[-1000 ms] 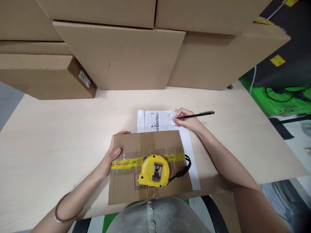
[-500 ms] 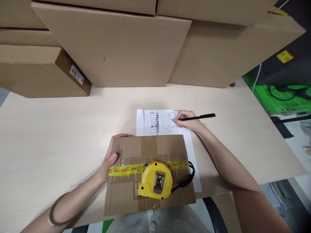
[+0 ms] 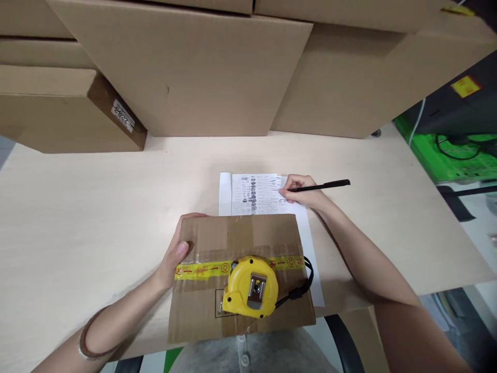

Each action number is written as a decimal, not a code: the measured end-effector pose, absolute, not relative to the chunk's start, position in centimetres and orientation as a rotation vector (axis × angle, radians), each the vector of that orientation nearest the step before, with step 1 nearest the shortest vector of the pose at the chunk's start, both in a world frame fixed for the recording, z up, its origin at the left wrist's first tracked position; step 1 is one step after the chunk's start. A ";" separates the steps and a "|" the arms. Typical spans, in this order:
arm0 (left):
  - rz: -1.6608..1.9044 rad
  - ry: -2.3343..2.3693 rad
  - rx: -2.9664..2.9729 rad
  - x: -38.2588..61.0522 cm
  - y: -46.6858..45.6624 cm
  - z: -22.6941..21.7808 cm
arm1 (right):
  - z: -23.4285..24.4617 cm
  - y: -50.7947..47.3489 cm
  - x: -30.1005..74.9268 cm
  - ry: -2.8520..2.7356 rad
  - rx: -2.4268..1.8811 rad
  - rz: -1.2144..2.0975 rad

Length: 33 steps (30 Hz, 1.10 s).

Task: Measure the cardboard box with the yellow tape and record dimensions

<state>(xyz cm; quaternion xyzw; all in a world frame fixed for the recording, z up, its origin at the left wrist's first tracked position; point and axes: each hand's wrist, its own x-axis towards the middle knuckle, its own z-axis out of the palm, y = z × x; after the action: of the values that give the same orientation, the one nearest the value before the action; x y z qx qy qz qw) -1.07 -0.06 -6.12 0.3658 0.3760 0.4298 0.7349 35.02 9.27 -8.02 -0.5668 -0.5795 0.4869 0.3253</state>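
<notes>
Apparently, writing is the step in hand: the right hand [image 3: 301,191] pinches a black pen [image 3: 330,185] over the marked sheet [image 3: 262,192]; a further stroke would call for a steady grip. Meanwhile the left hand [image 3: 174,256] clasps, thumb on top, the left edge of a brown cardboard box [image 3: 205,233]; banded with yellow tape [image 3: 213,269], it overlaps the sheet's near part and bears a yellow tape measure [image 3: 241,287]
</notes>
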 end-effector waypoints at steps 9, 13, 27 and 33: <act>0.940 0.847 0.811 -1.2 0.1 -6.0 | -8.4 9.3 35.2 -1.502 -1.479 1.265; 0.953 0.829 0.830 -1.3 0.1 -6.2 | -8.3 9.3 35.2 -1.500 -1.478 1.282; 0.948 0.823 0.858 -1.6 0.0 -7.1 | -8.1 9.4 35.2 -1.466 -1.509 1.293; 0.949 0.822 0.867 -1.7 -0.2 -7.0 | -7.9 9.4 35.2 -1.470 -1.517 1.296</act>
<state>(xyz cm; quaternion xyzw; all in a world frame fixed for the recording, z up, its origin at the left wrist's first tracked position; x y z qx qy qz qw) -1.69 -0.20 -7.04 0.3927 0.3725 0.4298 0.7227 35.18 9.41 -7.95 -0.5789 -0.5609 0.4943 0.3255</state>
